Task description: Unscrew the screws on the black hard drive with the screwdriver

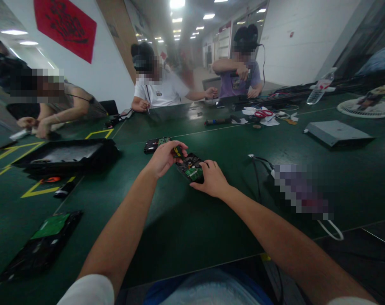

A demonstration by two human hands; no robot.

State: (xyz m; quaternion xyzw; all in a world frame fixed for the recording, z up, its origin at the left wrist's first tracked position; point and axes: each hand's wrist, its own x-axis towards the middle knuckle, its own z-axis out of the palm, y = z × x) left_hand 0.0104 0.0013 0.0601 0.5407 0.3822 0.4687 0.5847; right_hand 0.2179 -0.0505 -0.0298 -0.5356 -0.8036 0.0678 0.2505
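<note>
Gripping the black, green-boarded device (193, 170), the right hand (213, 179) curves

A white short sleeve (89, 290) covers the upper left arm, plain and smooth, its rounded hem ending above the bare forearm. The upper right arm has a white sleeve (350, 300) too, though only a thin strip of it shows. The left hand (167, 159) and right hand (213, 180) are bare, with slim fingers. Below the near edge of the desk (179, 237) lies blue clothing (205, 290) — pale and faded in the middle, deeper blue at both sides — too blurred to tell its fabric.
</note>
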